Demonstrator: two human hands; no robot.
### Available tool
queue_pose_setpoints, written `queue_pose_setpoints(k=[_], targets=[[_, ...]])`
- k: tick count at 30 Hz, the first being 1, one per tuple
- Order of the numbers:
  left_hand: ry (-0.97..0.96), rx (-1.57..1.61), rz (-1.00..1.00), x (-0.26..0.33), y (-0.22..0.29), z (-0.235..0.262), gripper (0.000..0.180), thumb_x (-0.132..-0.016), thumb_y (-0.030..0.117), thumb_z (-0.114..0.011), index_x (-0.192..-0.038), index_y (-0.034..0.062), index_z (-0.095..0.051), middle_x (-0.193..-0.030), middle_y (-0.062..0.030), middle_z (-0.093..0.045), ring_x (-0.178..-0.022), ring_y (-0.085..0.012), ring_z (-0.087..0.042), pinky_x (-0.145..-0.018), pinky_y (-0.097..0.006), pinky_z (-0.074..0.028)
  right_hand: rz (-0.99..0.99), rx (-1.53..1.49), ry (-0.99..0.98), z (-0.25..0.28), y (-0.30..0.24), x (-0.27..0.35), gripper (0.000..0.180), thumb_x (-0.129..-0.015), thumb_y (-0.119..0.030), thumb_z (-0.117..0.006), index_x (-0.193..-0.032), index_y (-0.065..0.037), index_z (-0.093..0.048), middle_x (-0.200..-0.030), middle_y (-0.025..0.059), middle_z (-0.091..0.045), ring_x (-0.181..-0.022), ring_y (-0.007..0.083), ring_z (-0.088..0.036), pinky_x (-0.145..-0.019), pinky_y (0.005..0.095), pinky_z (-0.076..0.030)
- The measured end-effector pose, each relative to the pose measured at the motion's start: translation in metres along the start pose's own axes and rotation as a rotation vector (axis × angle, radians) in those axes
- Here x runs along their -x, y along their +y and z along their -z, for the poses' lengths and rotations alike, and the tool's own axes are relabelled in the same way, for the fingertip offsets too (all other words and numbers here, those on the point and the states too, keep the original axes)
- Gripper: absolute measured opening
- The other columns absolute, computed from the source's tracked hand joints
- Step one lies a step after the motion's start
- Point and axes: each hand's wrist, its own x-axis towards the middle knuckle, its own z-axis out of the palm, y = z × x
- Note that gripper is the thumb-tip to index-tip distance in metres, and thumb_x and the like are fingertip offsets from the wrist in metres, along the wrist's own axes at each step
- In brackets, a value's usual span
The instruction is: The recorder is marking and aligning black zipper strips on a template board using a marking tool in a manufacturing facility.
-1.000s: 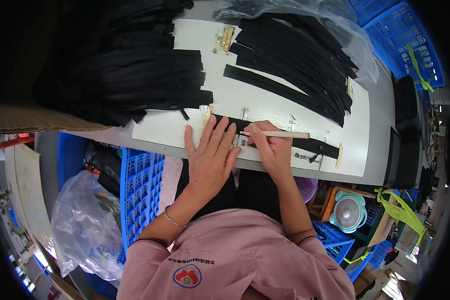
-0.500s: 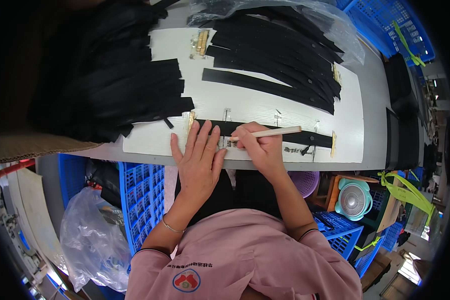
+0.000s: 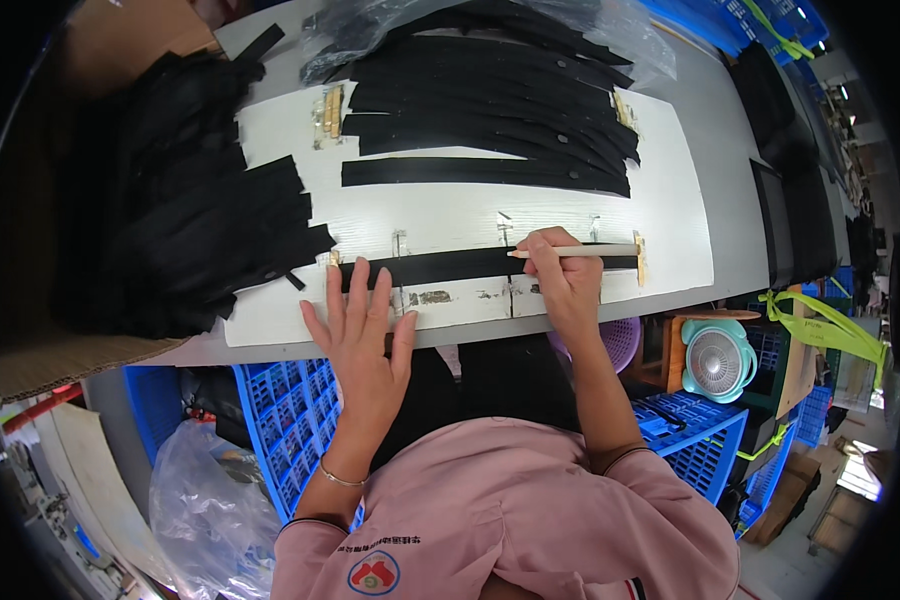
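A black fabric strip (image 3: 435,267) lies lengthwise near the front edge of a white board (image 3: 660,205). My left hand (image 3: 360,335) rests flat with fingers spread, its fingertips on the strip's left end. In my right hand (image 3: 567,285) is a pale pencil (image 3: 570,251), pinched between thumb and fingers. Its tip points left and sits at the strip, near a dark line drawn across the board; whether it touches cannot be made out. Behind, a second black strip (image 3: 480,172) lies by itself, in front of a spread of several overlapping black strips (image 3: 470,95).
A heap of black strips (image 3: 200,215) covers the left side, beside a cardboard box (image 3: 90,365). Taped gold-coloured pieces (image 3: 327,117) sit on the board. Clear plastic (image 3: 400,40) lies at the back. Blue crates (image 3: 285,410) and a turquoise fan (image 3: 718,361) are below the table edge.
The pencil has moved right along the strip, from near my left hand to past the strip's middle. My left hand stays at the strip's left end. The whole view has shifted somewhat.
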Motion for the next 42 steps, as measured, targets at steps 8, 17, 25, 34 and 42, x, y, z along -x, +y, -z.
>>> queue_pose_setpoints(k=[8,17,25,34,42], targets=[[-0.025,0.248,-0.215,-0.026,0.054,-0.033,0.046,-0.093,0.019,-0.072,-0.135,0.0036,-0.063,-0.142,-0.0137,-0.058,-0.133,-0.0305,-0.051,-0.118,-0.053,-0.028,0.048,0.004,-0.002,-0.001,0.006,-0.001,0.022,-0.102,-0.014,-0.060,-0.093,0.002,-0.073,-0.072,0.0009,-0.062,-0.065,0.0051,-0.053,-0.058,0.0218,-0.040],[-0.013,0.192,-0.224,-0.030,0.055,-0.043,0.036,-0.092,0.017,-0.072,-0.125,0.0026,-0.070,-0.132,-0.0118,-0.064,-0.125,-0.0286,-0.055,-0.114,-0.051,-0.033,0.073,0.044,-0.021,-0.003,0.009,-0.002,0.020,-0.103,-0.013,-0.060,-0.096,0.002,-0.071,-0.073,0.0018,-0.064,-0.066,0.0053,-0.054,-0.058,0.0221,-0.041],[0.001,0.150,-0.237,-0.030,0.054,-0.046,0.035,-0.093,0.017,-0.072,-0.124,0.0033,-0.070,-0.132,-0.0107,-0.064,-0.125,-0.0263,-0.056,-0.115,-0.049,-0.032,0.070,0.029,-0.076,0.003,0.007,0.001,0.021,-0.100,-0.011,-0.062,-0.088,0.004,-0.070,-0.071,0.0035,-0.065,-0.063,0.0066,-0.056,-0.058,0.0231,-0.044],[0.009,0.143,-0.255,-0.030,0.056,-0.048,0.035,-0.092,0.016,-0.072,-0.125,0.0050,-0.070,-0.132,-0.0099,-0.064,-0.125,-0.0257,-0.056,-0.115,-0.048,-0.032,0.119,0.142,-0.132,0.009,0.010,0.000,0.022,-0.099,-0.010,-0.062,-0.083,0.004,-0.069,-0.069,0.0048,-0.066,-0.062,0.0080,-0.058,-0.057,0.0248,-0.045],[-0.008,0.110,-0.253,-0.028,0.055,-0.045,0.036,-0.092,0.012,-0.071,-0.127,0.0074,-0.070,-0.133,-0.0101,-0.063,-0.125,-0.0305,-0.055,-0.115,-0.051,-0.033,0.071,-0.233,0.182,0.062,0.007,0.009,0.023,-0.099,-0.011,-0.060,-0.084,0.003,-0.070,-0.074,0.0044,-0.068,-0.066,0.0074,-0.058,-0.060,0.0245,-0.044]])
